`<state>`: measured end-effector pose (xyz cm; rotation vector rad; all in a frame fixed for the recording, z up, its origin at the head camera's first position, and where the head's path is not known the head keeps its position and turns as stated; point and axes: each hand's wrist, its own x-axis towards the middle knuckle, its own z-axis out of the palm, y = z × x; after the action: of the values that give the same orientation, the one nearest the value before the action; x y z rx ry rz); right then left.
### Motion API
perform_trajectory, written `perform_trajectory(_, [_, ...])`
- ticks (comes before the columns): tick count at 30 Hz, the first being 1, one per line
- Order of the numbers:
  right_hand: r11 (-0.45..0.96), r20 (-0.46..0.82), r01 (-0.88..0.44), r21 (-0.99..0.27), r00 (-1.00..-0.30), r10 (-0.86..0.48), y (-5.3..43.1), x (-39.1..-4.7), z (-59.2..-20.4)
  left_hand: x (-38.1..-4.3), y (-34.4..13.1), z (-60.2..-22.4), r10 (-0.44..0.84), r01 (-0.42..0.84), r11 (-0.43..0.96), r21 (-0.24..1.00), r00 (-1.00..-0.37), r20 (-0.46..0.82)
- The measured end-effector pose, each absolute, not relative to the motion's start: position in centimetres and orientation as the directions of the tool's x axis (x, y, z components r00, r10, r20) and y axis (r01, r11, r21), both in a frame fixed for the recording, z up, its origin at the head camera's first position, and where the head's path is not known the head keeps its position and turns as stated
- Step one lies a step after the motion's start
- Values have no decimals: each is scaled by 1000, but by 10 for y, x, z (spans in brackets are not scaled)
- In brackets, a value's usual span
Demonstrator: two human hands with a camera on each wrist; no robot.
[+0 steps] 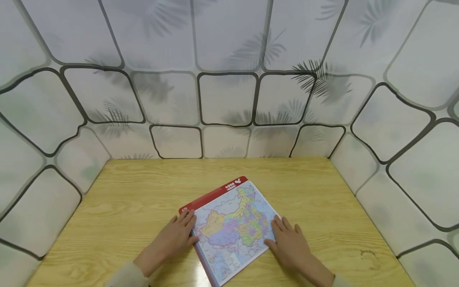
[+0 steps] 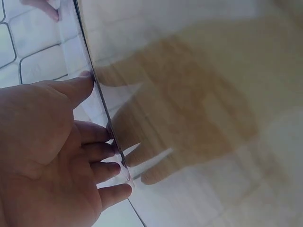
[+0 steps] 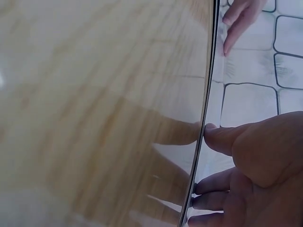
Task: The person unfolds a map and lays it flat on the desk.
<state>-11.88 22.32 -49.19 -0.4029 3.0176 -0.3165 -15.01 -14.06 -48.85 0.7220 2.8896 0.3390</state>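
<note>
A flat map board (image 1: pixel 234 225) lies turned at an angle on the wooden table, its coloured map facing up and a red strip (image 1: pixel 213 196) with white print along its far edge. My left hand (image 1: pixel 176 236) rests along its left side, fingertips over the corner by the red strip. On the opposite side, my right hand (image 1: pixel 291 244) lies with fingers and thumb on the right edge. Both hands have their fingers extended. In the left wrist view, the left hand (image 2: pixel 61 151) touches a thin dark edge; the right hand (image 3: pixel 251 170) does likewise in the right wrist view.
The glossy wood-grain table (image 1: pixel 125 191) reflects the hands in both wrist views. White fabric walls (image 1: pixel 229 99) with dark outlines and leaf prints enclose the table at the back and both sides. A small dark mark (image 1: pixel 368 252) shows at the table's right.
</note>
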Motion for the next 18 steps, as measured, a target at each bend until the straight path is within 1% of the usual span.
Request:
perform_trajectory(7, [941, -37, -262, -212, -961, -276, 225, -131, -491, -136, -138, -491, 498, 490, 852, 185, -867, 2])
perform_trajectory(18, [933, -21, -282, -225, -955, -294, 227, -148, -489, -126, -135, -495, 528, 534, 837, 123, -846, 78])
